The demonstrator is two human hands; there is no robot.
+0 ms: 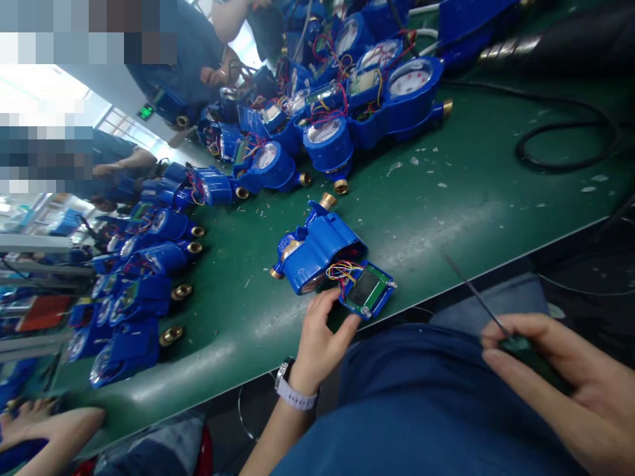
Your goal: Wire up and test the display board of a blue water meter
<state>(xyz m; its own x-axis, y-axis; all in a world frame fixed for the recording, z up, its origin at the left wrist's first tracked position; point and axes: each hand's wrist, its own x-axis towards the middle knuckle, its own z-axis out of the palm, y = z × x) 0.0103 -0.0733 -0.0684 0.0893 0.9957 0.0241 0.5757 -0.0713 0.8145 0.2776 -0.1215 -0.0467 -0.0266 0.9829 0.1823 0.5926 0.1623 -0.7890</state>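
Observation:
A blue water meter (322,248) with brass pipe ends lies on its side near the front edge of the green table. Joined to it by thin coloured wires (343,270) is a blue housing (385,299) holding a green circuit board with a dark display. The thumb and fingers of my left hand (322,330) grip this housing at its near left corner. To the right, past the table edge, my right hand (555,377) is closed around the dark green handle of a screwdriver (479,295). Its long thin shaft points up and left, apart from the meter.
Many similar blue meters (327,142) with exposed wires crowd the far side and left of the green table (426,218). A black cable (560,165) loops at the right. Co-workers' arms (131,160) show at the far side, and another person's arm (64,423) rests at lower left.

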